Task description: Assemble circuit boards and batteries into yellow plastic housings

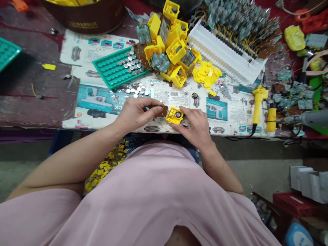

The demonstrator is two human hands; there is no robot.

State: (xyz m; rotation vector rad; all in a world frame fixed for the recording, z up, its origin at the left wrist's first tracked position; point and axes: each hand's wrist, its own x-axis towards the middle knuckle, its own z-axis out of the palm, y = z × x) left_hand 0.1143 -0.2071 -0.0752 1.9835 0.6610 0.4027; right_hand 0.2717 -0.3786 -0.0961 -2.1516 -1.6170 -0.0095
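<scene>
- Our left hand [137, 114] has thumb and forefinger pinched together on a flat brown board [161, 111], just left of the case.
- Our right hand [197, 125] has thumb and forefinger parted around a small square yellow plastic case [171, 119], gripping its near and far sides.
- The case lies open side up between our hands, showing a round dark-and-silver part [178, 115].
- Beyond our left fingers, silver discs [138, 89] lie scattered near a green ridged plastic tray [110, 70].
</scene>
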